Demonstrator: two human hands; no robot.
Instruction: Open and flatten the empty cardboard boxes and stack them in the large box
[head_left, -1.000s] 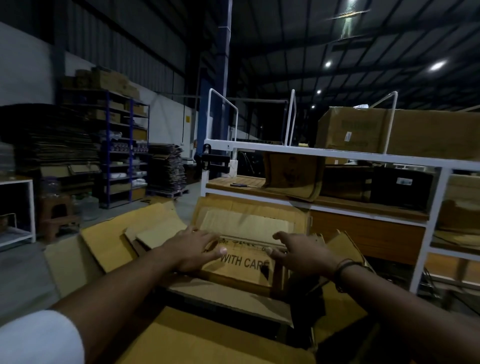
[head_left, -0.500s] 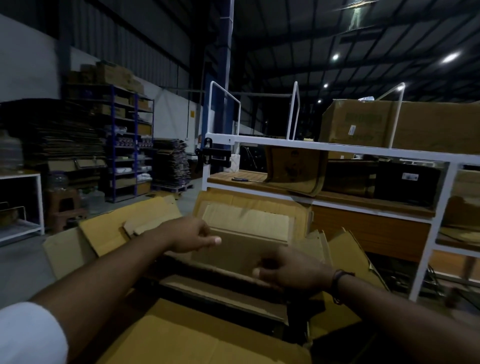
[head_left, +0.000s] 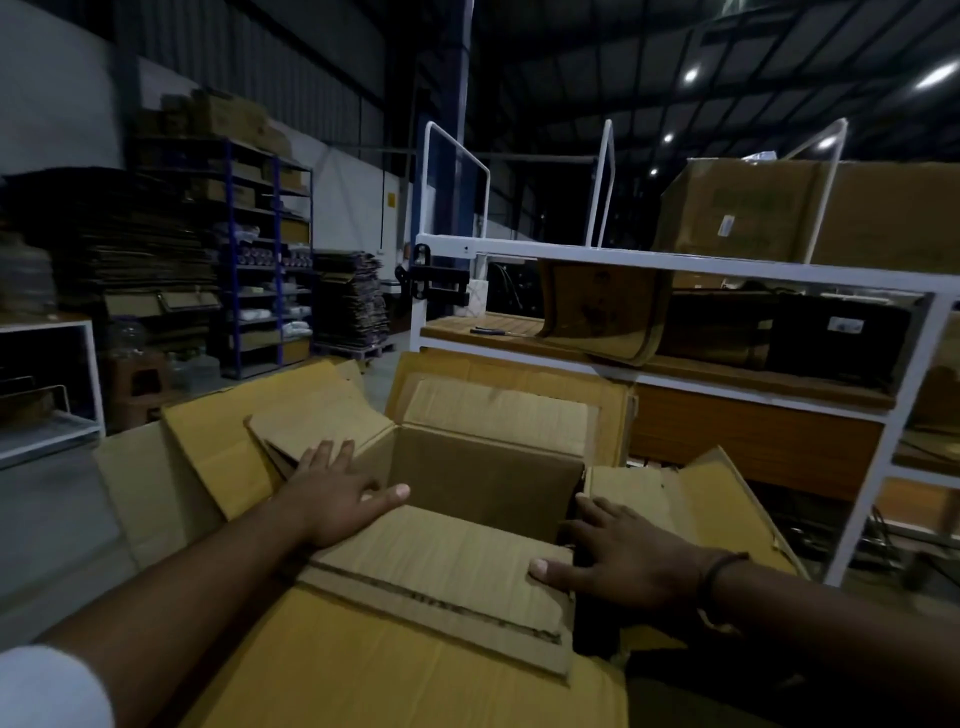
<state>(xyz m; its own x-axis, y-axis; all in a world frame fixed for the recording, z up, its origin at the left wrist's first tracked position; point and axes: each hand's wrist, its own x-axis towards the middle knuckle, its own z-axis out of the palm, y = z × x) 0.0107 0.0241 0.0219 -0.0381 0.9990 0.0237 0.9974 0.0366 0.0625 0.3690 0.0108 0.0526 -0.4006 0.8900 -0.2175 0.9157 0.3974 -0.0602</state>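
Head view: open box (head_left: 483, 478), both hands flat on its rim.
Your left hand (head_left: 337, 499) lies spread on the box's left corner and your right hand (head_left: 618, 556) on its near-right corner; neither grips. Press unevenly and the box may skew or tear rather than fold flat.

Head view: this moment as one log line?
brown cardboard box: flaps open; left hand: flat at near-left corner; right hand: flat at near-right corner
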